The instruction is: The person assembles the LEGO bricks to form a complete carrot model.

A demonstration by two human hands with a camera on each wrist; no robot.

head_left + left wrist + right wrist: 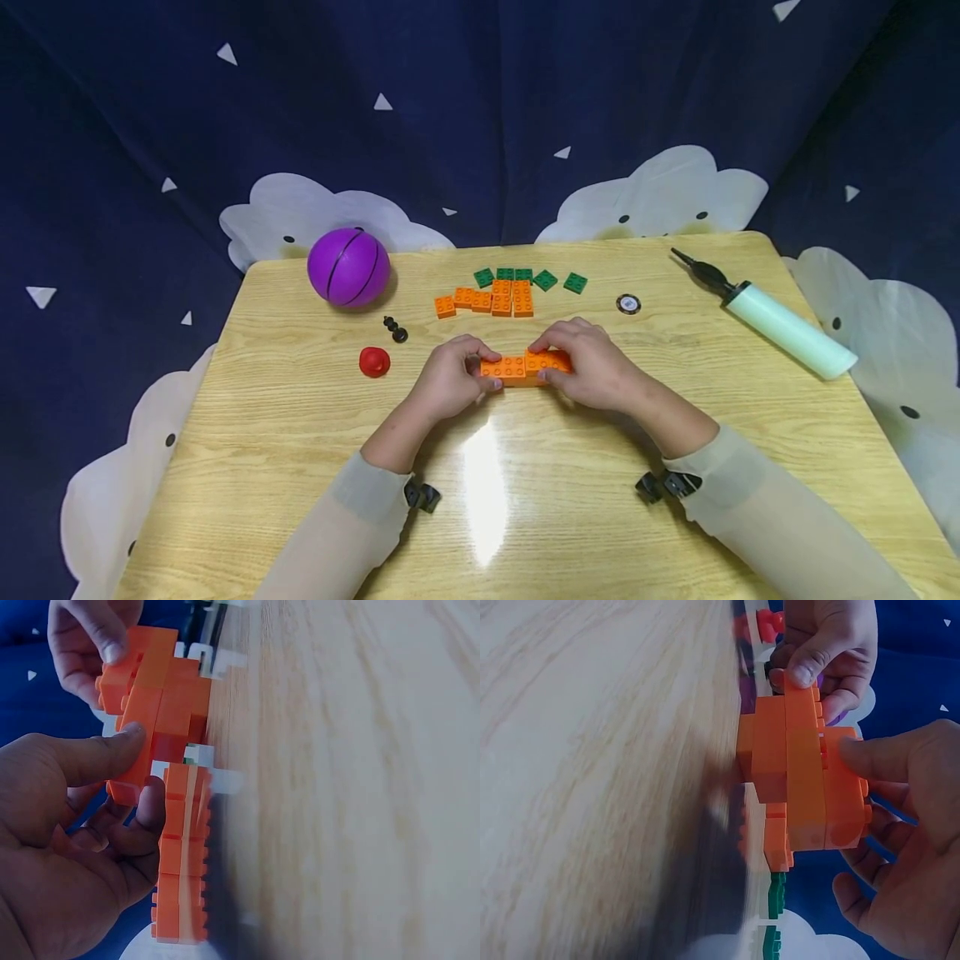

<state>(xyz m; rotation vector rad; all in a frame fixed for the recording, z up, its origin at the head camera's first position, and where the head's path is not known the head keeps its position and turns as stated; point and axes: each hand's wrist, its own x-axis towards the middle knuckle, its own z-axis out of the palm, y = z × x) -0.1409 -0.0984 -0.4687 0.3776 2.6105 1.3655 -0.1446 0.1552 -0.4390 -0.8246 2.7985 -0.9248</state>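
Both hands are on a stepped structure of orange toy building bricks [504, 367] near the middle of the table. It widens upward from a narrow base, as the left wrist view shows. My left hand [448, 382] pinches the left end of its long upper layer between thumb and fingers. On the right, a further orange brick [841, 787] sits on top of that layer. My right hand [588, 363] grips this brick by its sides, thumb on the near side. Seen from the right wrist, the brick lies flush against the layer below at its outer end.
Behind the structure lie several loose orange bricks [522, 298] and flat green bricks [545, 280]. To the left are a purple ball [348, 268], a small red hat [374, 362] and a black beaded piece [398, 334]. A round chip [628, 304] and a hand pump [787, 328] lie right.
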